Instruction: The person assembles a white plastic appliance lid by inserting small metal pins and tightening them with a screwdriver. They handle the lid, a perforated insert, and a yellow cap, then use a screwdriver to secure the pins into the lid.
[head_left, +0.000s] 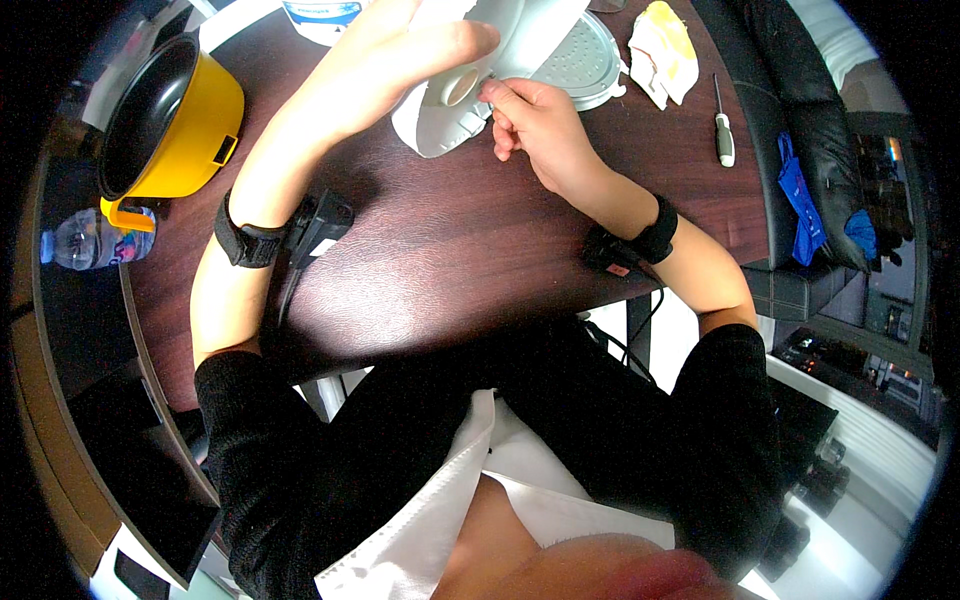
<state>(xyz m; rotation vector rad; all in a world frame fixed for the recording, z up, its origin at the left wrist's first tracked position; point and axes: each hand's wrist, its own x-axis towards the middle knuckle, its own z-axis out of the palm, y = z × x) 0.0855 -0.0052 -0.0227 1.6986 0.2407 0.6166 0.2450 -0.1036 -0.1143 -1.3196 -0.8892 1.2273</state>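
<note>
At the far middle of the table, a white plastic housing is tilted so that its hollow inside faces me. My left hand grips it from the left, the fingers partly lost in glare. Thumb and fingers of my right hand are pinched together at the housing's inner right side; whatever they hold is too small to make out. Just behind lies a round pale cover with small holes, partly hidden by the housing. Off to the right, a screwdriver with a grey and white handle rests on the wood.
A yellow pot with a dark inside stands at the left, beside a clear plastic bottle lying on its side. Crumpled yellow and white material sits far right. A white and blue tub is at the back. Black chair borders the right edge.
</note>
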